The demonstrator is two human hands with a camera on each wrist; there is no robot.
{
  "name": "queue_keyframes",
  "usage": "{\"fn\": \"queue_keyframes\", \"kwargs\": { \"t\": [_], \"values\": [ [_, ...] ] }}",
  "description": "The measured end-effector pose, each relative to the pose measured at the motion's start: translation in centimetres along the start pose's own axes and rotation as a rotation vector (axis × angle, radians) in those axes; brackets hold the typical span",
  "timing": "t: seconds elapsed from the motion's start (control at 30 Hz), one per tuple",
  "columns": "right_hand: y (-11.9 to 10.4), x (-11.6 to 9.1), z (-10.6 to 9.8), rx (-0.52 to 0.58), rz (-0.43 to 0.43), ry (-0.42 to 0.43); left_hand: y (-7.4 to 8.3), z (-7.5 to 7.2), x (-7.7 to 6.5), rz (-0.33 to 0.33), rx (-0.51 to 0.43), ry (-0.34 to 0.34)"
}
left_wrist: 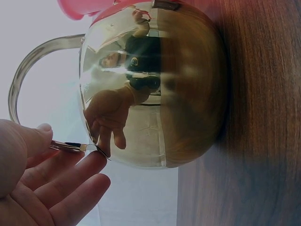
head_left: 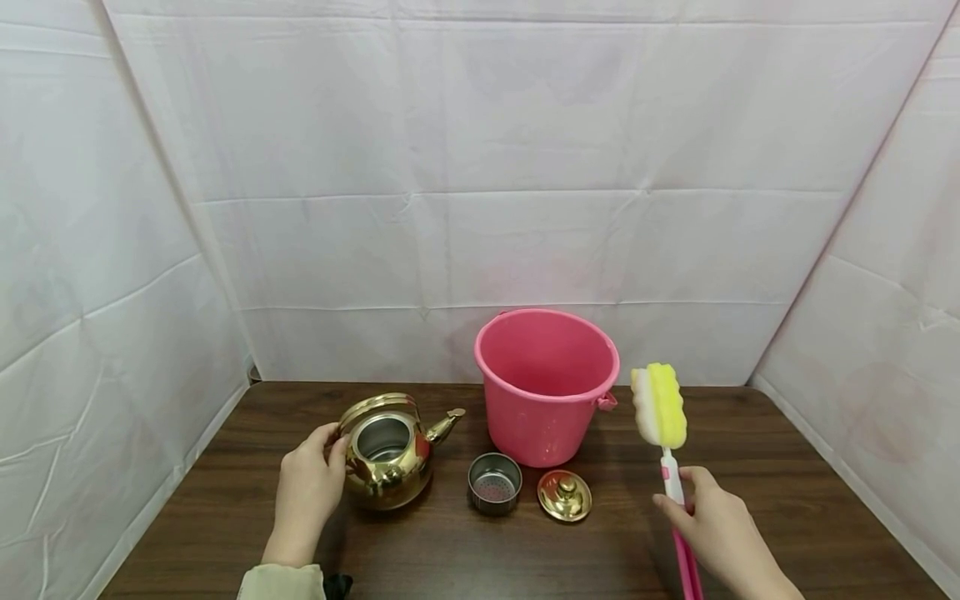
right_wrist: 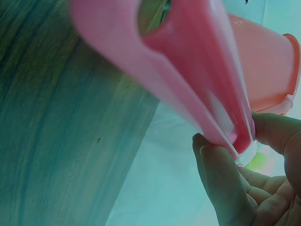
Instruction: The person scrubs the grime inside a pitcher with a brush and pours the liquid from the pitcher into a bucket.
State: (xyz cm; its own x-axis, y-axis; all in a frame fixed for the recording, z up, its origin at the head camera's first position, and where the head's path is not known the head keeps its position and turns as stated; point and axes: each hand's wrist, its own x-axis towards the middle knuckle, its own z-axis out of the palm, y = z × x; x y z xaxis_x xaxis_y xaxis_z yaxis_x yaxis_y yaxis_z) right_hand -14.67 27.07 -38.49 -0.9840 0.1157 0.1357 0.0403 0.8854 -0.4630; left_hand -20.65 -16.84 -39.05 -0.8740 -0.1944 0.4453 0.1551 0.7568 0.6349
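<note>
At the left of the head view, a shiny gold teapot (head_left: 390, 479) stands lidless, its spout pointing right. My left hand (head_left: 311, 483) pinches the base of its arched handle (left_wrist: 44, 47) between thumb and fingers. On the right, my right hand (head_left: 720, 529) grips a long-handled sponge brush (head_left: 663, 408) by its pink and white handle (right_wrist: 188, 80). The brush's yellow and white sponge head points up and away. Between the hands sit a metal strainer cup (head_left: 495, 483) and the gold teapot lid (head_left: 565, 496), its knob upward.
Behind the strainer and lid, a pink bucket (head_left: 543, 425) stands upright near the back of the dark wooden table (head_left: 450, 558). White cloth (head_left: 525, 167) hangs behind the table and along both sides.
</note>
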Motion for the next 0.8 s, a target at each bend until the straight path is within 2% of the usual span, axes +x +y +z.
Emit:
{"fn": "queue_keyframes", "kwargs": {
  "t": [0.5, 0.8],
  "values": [
    [-1.2, -0.2, -0.5, 0.01, 0.012, -0.013, -0.1, 0.1, 0.0, -0.005, 0.002, 0.004],
    [-2.1, -0.5, -0.7, 0.009, -0.022, 0.011, 0.0, 0.0, -0.1, -0.001, -0.007, 0.001]
  ]
}}
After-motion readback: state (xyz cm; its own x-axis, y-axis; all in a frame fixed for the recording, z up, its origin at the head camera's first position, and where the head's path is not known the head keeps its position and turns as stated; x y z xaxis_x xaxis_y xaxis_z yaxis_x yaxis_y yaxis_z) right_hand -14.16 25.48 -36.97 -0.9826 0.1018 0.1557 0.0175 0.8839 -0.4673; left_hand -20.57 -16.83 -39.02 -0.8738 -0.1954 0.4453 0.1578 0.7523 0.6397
